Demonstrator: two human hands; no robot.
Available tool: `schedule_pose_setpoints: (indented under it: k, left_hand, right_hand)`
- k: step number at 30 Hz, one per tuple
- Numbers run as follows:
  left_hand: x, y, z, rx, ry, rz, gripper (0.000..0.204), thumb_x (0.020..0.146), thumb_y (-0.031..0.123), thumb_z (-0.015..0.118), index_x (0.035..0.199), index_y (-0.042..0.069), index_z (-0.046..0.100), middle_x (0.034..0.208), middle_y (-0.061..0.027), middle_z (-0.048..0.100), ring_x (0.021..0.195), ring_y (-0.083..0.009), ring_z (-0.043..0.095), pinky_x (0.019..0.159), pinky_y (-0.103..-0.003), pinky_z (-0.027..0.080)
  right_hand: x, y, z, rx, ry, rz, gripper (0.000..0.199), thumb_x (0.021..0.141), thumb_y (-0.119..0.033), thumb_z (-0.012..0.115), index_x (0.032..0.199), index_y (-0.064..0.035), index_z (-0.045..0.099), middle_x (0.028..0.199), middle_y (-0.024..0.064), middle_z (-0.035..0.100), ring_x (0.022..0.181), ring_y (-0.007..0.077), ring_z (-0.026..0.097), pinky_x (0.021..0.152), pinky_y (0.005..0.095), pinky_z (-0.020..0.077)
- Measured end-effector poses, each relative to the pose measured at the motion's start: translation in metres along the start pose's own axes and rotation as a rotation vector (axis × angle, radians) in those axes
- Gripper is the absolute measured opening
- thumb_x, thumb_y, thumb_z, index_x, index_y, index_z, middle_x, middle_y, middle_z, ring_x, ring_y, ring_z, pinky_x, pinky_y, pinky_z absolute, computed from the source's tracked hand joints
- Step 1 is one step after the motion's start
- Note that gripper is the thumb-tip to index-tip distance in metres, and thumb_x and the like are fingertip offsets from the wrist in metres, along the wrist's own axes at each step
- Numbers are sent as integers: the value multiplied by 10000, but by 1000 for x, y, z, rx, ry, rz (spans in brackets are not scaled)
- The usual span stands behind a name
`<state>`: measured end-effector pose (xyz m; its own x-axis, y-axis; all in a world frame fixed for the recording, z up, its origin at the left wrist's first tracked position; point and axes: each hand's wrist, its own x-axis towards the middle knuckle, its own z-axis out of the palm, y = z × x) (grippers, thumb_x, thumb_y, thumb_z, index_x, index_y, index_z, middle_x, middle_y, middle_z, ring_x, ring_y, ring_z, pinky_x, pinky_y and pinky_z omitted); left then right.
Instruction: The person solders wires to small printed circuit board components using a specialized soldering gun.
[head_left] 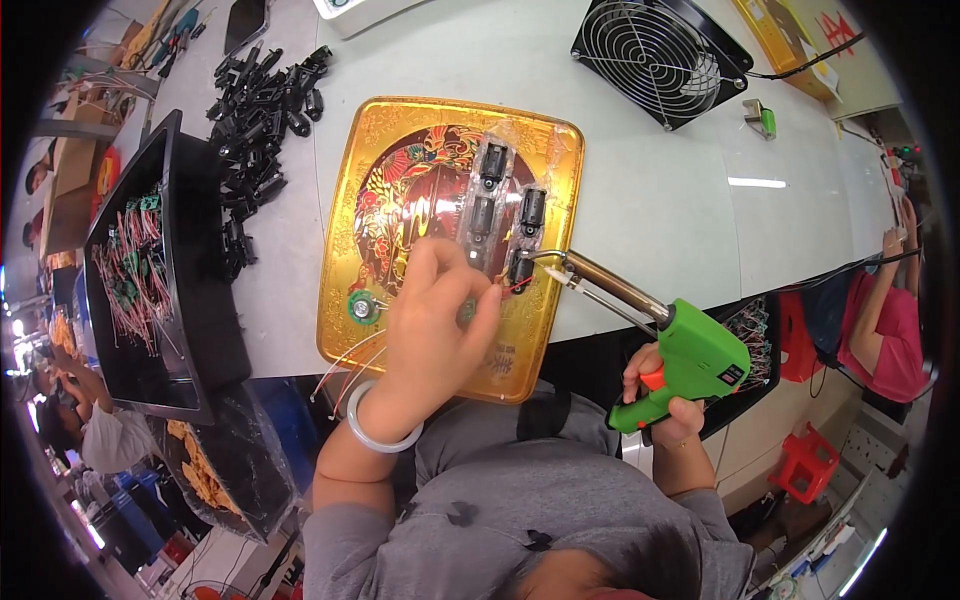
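A gold tray (345,200) with a red and gold picture lies on the table's near side. On it, several black plastic housings (532,207) sit on two clear strips. Above its lower middle, my left hand (440,320) is closed in a pinch, and a thin red wire (521,286) shows at the fingertips beside the nearest housing. My right hand (665,395) grips a green soldering gun (700,350), with a finger by its orange trigger. The gun's tip reaches that same housing. A small round green part (363,308) lies left of my left hand, with thin wires below it.
A heap of black housings (250,135) lies at the far left. Next to it stands a black bin (190,290) of wired green boards. A black fan (655,60) is at the back right. More wired parts and a red stool (805,462) show at the right.
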<state>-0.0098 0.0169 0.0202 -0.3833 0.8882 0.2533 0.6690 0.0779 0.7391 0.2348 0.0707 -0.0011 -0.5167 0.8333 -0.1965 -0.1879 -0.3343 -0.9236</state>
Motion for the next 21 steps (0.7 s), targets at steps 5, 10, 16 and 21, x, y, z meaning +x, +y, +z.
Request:
schedule_pose_setpoints:
  k: [5,10,16,21]
  left_hand:
    - [1,2,-1,0,-8,-6,91,702,36,636,706,21,546,803,-90,452,676,-238,521,563,-326,424]
    - [1,3,0,-58,-32,-79,101,696,-11,631,716,-4,532,815,-89,420,720,-200,464,654,-271,393]
    - [0,3,-1,-51,-20,-67,102,697,-9,633,715,-4,533,814,-88,418,721,-199,464,654,-272,393]
    - [0,4,-1,-64,-36,-79,100,698,-7,636,712,-3,537,814,-89,416,725,-199,464,657,-274,393]
  right_hand:
    - [4,3,0,-4,-43,-29,432,663,-404,535,765,13,493,672,133,499,520,173,461,451,247,401]
    - [5,4,-2,40,-54,-17,401,676,-389,554,749,-1,486,650,111,483,532,165,446,453,236,400]
    - [5,4,-1,58,-46,-7,395,686,-385,564,739,-2,483,633,103,475,530,161,440,447,229,395]
    - [5,4,1,45,-43,-13,389,694,-385,553,737,-4,484,621,100,473,527,160,442,444,232,384]
